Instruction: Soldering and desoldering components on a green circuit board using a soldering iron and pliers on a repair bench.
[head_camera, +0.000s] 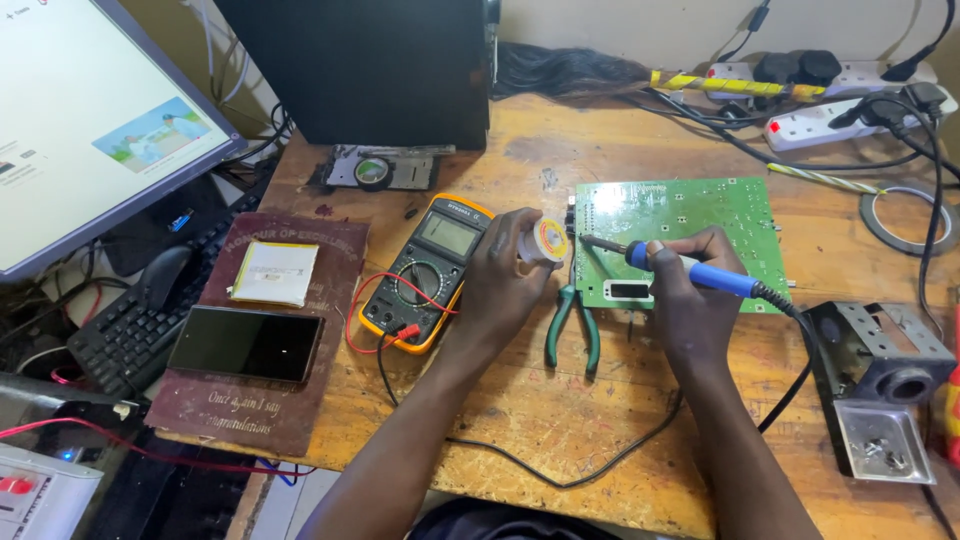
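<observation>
A green circuit board (700, 215) lies flat on the wooden bench. My right hand (690, 290) grips a blue-handled soldering iron (690, 270) like a pen, its metal tip pointing left over the board's left edge. My left hand (505, 275) holds a small spool of solder wire (545, 240) just left of the board, close to the iron's tip. Green-handled pliers (572, 325) lie on the bench between my two hands, just below the board.
A yellow multimeter (432, 270) with red and black leads sits left of my left hand. Further left are a dark phone (245, 343), a flat battery pack (275, 272), a keyboard (135, 320) and a monitor (90, 130). A metal iron stand (880, 390) stands right; power strips (850, 115) line the back.
</observation>
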